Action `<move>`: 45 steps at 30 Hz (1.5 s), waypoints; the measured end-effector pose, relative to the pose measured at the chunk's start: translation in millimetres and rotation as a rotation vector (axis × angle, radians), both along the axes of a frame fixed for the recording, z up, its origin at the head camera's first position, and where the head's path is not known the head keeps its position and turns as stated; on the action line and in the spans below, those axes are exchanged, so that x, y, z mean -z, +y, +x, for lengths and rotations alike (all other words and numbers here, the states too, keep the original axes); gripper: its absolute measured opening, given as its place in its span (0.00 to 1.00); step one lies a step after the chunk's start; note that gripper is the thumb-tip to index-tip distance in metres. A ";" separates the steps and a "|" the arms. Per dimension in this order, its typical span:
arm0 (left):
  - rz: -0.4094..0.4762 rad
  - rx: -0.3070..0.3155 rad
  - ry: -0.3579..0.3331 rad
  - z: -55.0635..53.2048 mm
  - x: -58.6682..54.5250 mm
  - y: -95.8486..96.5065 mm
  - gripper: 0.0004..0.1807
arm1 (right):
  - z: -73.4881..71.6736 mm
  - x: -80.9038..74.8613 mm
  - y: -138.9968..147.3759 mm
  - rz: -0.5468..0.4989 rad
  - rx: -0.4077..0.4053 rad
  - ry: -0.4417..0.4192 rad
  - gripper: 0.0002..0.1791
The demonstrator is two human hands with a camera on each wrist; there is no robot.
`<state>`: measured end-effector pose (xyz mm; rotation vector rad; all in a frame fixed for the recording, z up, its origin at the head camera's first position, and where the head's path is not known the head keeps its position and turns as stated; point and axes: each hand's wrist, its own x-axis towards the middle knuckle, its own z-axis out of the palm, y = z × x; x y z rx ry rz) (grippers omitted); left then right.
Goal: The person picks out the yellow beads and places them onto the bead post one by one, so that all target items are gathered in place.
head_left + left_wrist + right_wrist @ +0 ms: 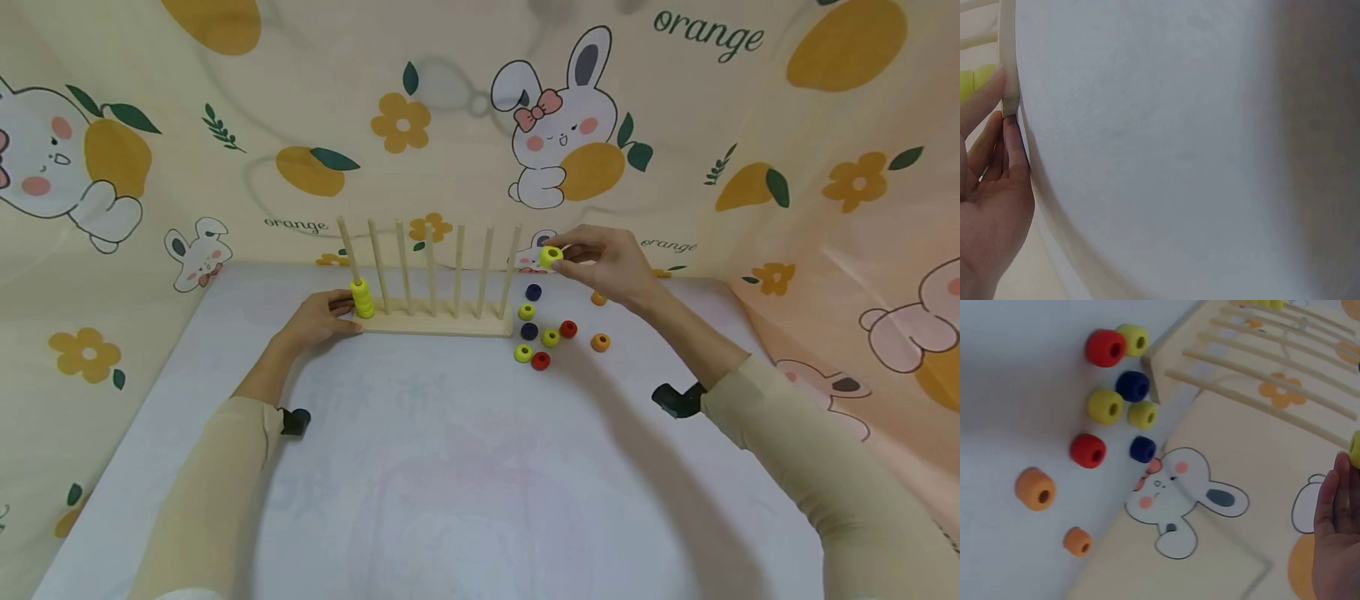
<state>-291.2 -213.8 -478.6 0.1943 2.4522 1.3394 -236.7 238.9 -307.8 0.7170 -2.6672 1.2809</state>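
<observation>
A wooden peg rack (442, 323) stands near the back of the table, with a row of upright rods on its long base. Several yellow beads (362, 300) are stacked on its leftmost rod. My left hand (318, 321) grips the left end of the base, thumb along the front; some fingers are hidden behind the stack. Raised beyond the rack's right end, my right hand (606, 260) pinches a yellow bead (551, 257) between thumb and fingers, its hole showing. In the right wrist view only the edge of this bead (1355, 450) appears.
Loose beads lie right of the rack: yellow (551, 337), dark blue (529, 331), red (541, 361) and orange (600, 342). A printed cloth (450, 83) hangs behind the white table (420, 467) and at both sides.
</observation>
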 end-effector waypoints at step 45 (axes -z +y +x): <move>-0.056 -0.006 0.013 -2.2 1.6 0.5 0.43 | -62.1 -26.8 -122.7 -0.089 -0.221 0.051 0.16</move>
